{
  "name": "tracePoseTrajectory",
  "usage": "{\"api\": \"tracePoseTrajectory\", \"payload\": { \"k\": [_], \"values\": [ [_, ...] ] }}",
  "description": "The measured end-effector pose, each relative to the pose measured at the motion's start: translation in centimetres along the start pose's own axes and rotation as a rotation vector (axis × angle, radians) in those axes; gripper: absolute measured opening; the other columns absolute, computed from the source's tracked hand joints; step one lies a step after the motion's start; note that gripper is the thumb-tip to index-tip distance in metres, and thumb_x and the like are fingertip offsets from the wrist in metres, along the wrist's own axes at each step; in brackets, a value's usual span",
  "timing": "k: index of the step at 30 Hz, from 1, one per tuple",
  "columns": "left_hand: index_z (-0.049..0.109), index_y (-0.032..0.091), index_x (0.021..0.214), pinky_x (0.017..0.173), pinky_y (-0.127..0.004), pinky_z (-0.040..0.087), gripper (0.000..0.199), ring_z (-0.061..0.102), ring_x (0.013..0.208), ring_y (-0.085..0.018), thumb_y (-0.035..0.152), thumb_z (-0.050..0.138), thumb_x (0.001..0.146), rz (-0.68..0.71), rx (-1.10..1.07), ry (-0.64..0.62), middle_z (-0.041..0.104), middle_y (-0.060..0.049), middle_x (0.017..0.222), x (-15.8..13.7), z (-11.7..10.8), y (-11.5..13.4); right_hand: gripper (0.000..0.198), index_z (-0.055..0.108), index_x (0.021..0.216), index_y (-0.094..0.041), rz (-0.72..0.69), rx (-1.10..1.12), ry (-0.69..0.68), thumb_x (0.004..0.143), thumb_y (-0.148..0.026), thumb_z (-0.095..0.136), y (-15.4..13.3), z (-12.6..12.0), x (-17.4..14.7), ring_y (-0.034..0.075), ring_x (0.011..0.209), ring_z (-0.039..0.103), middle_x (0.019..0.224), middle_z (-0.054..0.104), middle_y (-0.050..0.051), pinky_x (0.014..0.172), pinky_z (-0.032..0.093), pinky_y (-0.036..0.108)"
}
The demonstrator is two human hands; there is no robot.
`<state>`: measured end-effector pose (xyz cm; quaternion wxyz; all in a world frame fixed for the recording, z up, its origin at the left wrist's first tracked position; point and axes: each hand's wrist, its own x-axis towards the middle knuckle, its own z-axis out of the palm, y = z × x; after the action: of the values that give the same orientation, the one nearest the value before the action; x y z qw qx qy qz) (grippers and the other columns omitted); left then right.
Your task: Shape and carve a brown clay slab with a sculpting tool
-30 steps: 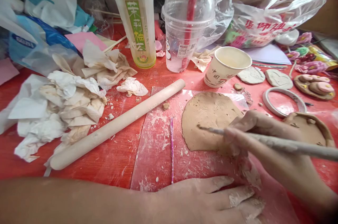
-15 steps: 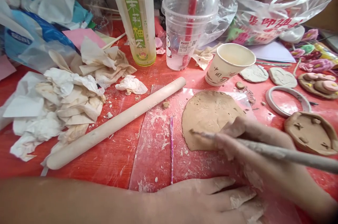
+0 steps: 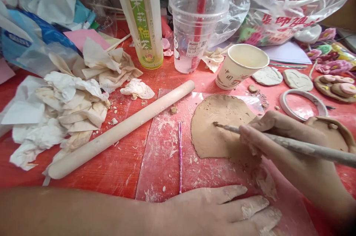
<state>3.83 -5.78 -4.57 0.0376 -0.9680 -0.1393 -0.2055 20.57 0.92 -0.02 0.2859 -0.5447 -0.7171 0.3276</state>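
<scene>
The flat piece of brown clay (image 3: 215,143) lies on a clear plastic sheet (image 3: 162,158) on the red table (image 3: 122,171), in front of the paper cup (image 3: 235,73) and to the right of the rolling pin (image 3: 125,128). It looks soft, damp and fairly thin, with a smooth face, some small pits near the far edge and a slightly ragged outline. I judge that it would dent under a fingertip and sag or tear if picked up by one edge; the safer hold is a flat hand slid beneath it, or a lift by the sheet with the clay supported from below. Damp clay may also cling to the plastic, so peeling it slowly seems wise. The right hand (image 3: 299,167) is closed around a clay-smeared brush (image 3: 294,145) in a pen-like grip, the fingers low on the handle, close to the bristles. The brush tip seems to meet the clay near its middle, though a single view leaves the pressure uncertain. The brush should be light and stiff along its handle, yielding only at the bristles, and that low grip suits gentle strokes; the smears could make it a little slick. The left hand (image 3: 222,206) lies palm down over the near part of the sheet, fingers spread, with nothing seen in its grasp, beside the end of a thin purple strip (image 3: 180,158).
</scene>
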Motion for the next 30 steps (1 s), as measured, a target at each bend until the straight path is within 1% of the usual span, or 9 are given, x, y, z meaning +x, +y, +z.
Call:
{"api": "tracePoseTrajectory", "payload": {
  "k": [1, 2, 6, 8, 13, 20, 24, 26, 30],
  "values": [
    [0.053, 0.026, 0.124, 0.107, -0.028, 0.034, 0.044, 0.044, 0.124, -0.015, 0.025, 0.023, 0.093, -0.001, 0.007, 0.003, 0.051, 0.005, 0.131, -0.1, 0.0, 0.0, 0.022, 0.05, 0.064, -0.021, 0.002, -0.002, 0.045, 0.078, -0.034, 0.061, 0.2, -0.2, 0.1, 0.009, 0.047, 0.046, 0.053, 0.052, -0.004, 0.041, 0.036, 0.02],
    [0.053, 0.026, 0.124, 0.107, -0.028, 0.034, 0.043, 0.044, 0.124, -0.014, 0.025, 0.024, 0.093, -0.001, 0.015, 0.008, 0.051, 0.005, 0.131, -0.1, 0.0, 0.0, 0.023, 0.049, 0.063, -0.022, -0.002, 0.018, 0.053, 0.077, -0.034, 0.062, 0.3, -0.3, 0.1, 0.009, 0.046, 0.046, 0.053, 0.051, -0.004, 0.04, 0.036, 0.02],
    [0.055, 0.026, 0.123, 0.109, -0.03, 0.032, 0.042, 0.044, 0.124, -0.016, 0.023, 0.026, 0.092, -0.001, 0.026, 0.028, 0.053, 0.005, 0.129, 0.0, 0.0, 0.0, 0.021, 0.05, 0.065, -0.022, -0.042, 0.075, -0.11, 0.078, -0.034, 0.06, -0.1, 0.6, -0.5, 0.008, 0.046, 0.046, 0.055, 0.052, -0.004, 0.039, 0.036, 0.02],
    [0.054, 0.026, 0.123, 0.109, -0.03, 0.031, 0.042, 0.044, 0.125, -0.016, 0.023, 0.027, 0.091, -0.001, 0.012, 0.005, 0.053, 0.004, 0.13, 0.1, -0.1, -0.1, 0.02, 0.05, 0.065, -0.022, -0.039, 0.065, -0.142, 0.078, -0.033, 0.06, -0.3, 0.8, -0.5, 0.008, 0.046, 0.046, 0.056, 0.053, -0.004, 0.039, 0.037, 0.019],
    [0.052, 0.024, 0.126, 0.108, -0.031, 0.032, 0.042, 0.044, 0.125, -0.016, 0.024, 0.025, 0.093, 0.012, -0.018, -0.048, 0.05, 0.003, 0.132, 0.2, -0.5, -0.1, 0.02, 0.049, 0.065, -0.022, 0.025, 0.073, -0.022, 0.077, -0.033, 0.062, 0.0, 0.1, -0.2, 0.008, 0.046, 0.046, 0.054, 0.052, -0.004, 0.039, 0.037, 0.02],
    [0.054, 0.023, 0.124, 0.109, -0.031, 0.031, 0.042, 0.043, 0.126, -0.017, 0.02, 0.027, 0.092, 0.007, -0.037, -0.026, 0.052, 0.002, 0.131, 0.5, -0.2, -0.2, 0.019, 0.051, 0.066, -0.021, -0.061, 0.022, -0.099, 0.078, -0.031, 0.061, -1.1, 1.2, -0.8, 0.006, 0.043, 0.043, 0.053, 0.05, -0.005, 0.036, 0.034, 0.017],
    [0.054, 0.022, 0.124, 0.108, -0.031, 0.031, 0.041, 0.044, 0.125, -0.017, 0.021, 0.028, 0.093, 0.007, -0.055, -0.031, 0.052, 0.002, 0.13, 0.3, -0.4, 0.0, 0.022, 0.049, 0.063, -0.021, -0.001, 0.021, -0.03, 0.078, -0.034, 0.061, -0.8, 0.8, -0.3, 0.006, 0.042, 0.041, 0.051, 0.048, -0.005, 0.035, 0.032, 0.018],
    [0.053, 0.022, 0.125, 0.109, -0.032, 0.03, 0.04, 0.043, 0.125, -0.017, 0.021, 0.029, 0.093, 0.008, -0.057, -0.041, 0.052, 0.002, 0.131, 0.2, -0.5, 0.0, 0.024, 0.048, 0.062, -0.021, 0.02, 0.042, 0.006, 0.077, -0.033, 0.062, -0.4, 0.3, -0.1, 0.007, 0.043, 0.043, 0.051, 0.049, -0.005, 0.037, 0.033, 0.019],
    [0.053, 0.023, 0.125, 0.108, -0.031, 0.031, 0.04, 0.043, 0.125, -0.016, 0.021, 0.029, 0.093, 0.001, -0.053, -0.033, 0.051, 0.003, 0.131, 0.2, -0.5, -0.1, 0.02, 0.05, 0.065, -0.022, 0.006, 0.071, 0.028, 0.076, -0.032, 0.063, 0.1, 0.1, -0.3, 0.008, 0.045, 0.046, 0.053, 0.051, -0.004, 0.038, 0.035, 0.02]
  ]
}}
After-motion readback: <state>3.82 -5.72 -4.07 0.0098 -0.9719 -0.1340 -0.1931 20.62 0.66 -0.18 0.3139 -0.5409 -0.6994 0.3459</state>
